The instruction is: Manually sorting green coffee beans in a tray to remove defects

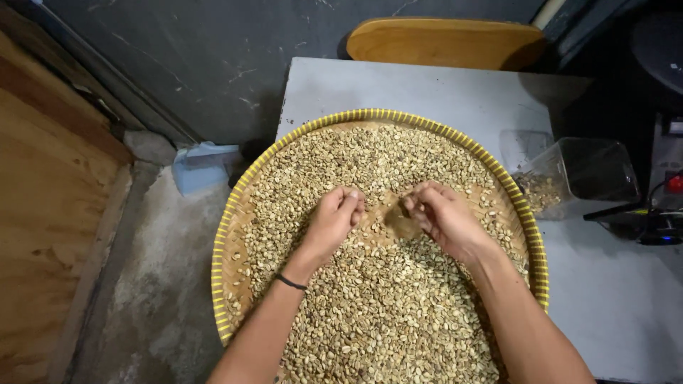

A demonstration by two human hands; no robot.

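Note:
A wide round woven tray with a yellow rim [235, 199] rests on a grey table and is heaped with pale green coffee beans [384, 320]. Both of my hands rest on the beans near the tray's middle. My left hand [334, 217], with a thin black band on its wrist, has its fingers curled down onto the beans. My right hand [441, 213] is beside it with fingers bent and pinched together over a small bare patch of the tray [398, 220]. Whether either hand pinches a bean is hidden by the fingers.
A clear plastic box [576, 174] with a few beans inside lies at the tray's right on the grey table [398, 89]. A wooden board [445, 43] lies beyond the table. Dark devices with a cable [658, 213] sit at far right. A pale blue container [203, 167] is on the floor at left.

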